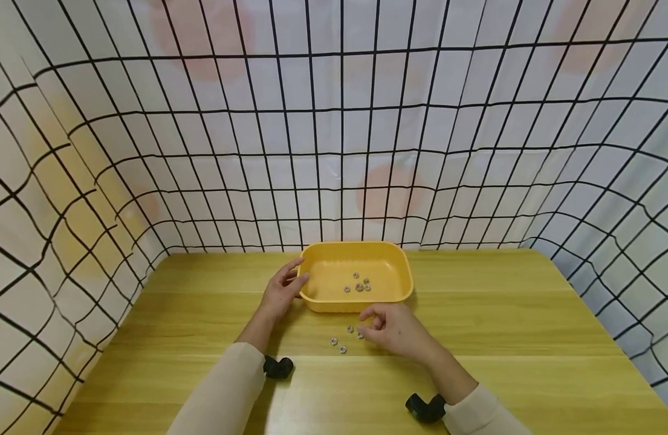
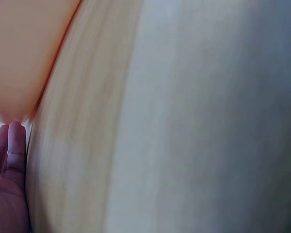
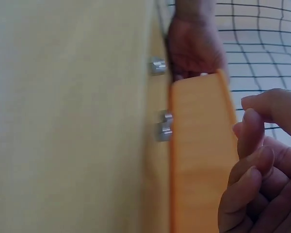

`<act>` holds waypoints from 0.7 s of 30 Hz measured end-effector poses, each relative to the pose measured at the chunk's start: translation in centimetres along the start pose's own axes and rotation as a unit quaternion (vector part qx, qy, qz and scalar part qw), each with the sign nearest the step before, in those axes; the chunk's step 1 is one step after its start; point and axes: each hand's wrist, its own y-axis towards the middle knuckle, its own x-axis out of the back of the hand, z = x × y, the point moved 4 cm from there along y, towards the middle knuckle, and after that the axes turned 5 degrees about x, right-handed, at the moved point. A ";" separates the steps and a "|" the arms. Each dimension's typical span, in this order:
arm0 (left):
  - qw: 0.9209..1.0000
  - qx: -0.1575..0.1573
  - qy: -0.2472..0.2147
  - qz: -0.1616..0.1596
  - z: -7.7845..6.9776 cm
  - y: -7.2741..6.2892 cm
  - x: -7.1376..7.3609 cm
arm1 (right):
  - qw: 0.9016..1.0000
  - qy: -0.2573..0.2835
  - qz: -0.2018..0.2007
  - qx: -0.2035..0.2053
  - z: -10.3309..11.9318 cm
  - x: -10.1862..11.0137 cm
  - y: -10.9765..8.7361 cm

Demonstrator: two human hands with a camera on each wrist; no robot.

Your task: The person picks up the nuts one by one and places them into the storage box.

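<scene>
A yellow tray [image 1: 358,307] stands on the wooden table, with several small metal nuts [image 1: 359,287] on its floor. My left hand [image 1: 279,295] rests at the tray's left end, thumb at the rim; the left wrist view shows its fingers [image 2: 16,150] extended against the tray's side. In front of the tray, several more nuts [image 1: 334,341] lie on the tabletop. Just over the nearest-right nut [image 1: 360,335] hovers my right hand [image 1: 399,331]. Its fingers [image 3: 252,128] are loosely bent in the right wrist view, and nothing shows between them.
The wooden table [image 1: 502,326] extends to both sides of the tray. Behind it hangs a white sheet with a black grid net [image 1: 341,151], which also runs along both sides. A black wrist-worn device [image 1: 426,408] sits at each sleeve.
</scene>
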 end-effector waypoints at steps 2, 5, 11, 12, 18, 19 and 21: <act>1.000 0.002 0.001 -0.002 -0.1 0.0 0.1 | 1.000 -0.007 0.009 -0.008 -0.7 -0.3 -0.1; 1.000 0.005 0.003 -0.002 0.2 0.3 0.1 | 0.999 -0.013 0.023 -0.020 -1.7 -0.6 -0.2; 1.000 0.005 -0.001 -0.004 2.5 2.2 0.1 | 0.999 -0.016 0.030 -0.027 -3.0 -1.0 -0.2; 1.000 0.004 -0.001 -0.006 2.7 2.4 0.1 | 0.999 -0.021 0.028 -0.025 -3.1 -1.1 -0.1; 1.000 -0.006 -0.001 -0.013 3.1 2.5 0.2 | 0.996 -0.092 0.011 -0.004 -3.1 -1.7 0.0; 1.000 -0.009 0.000 -0.012 3.1 2.5 0.2 | 0.995 -0.103 0.008 -0.002 -3.1 -1.8 0.0; 1.000 -0.012 -0.002 -0.012 3.0 2.4 0.2 | 0.993 -0.117 0.001 -0.003 -3.1 -1.9 0.0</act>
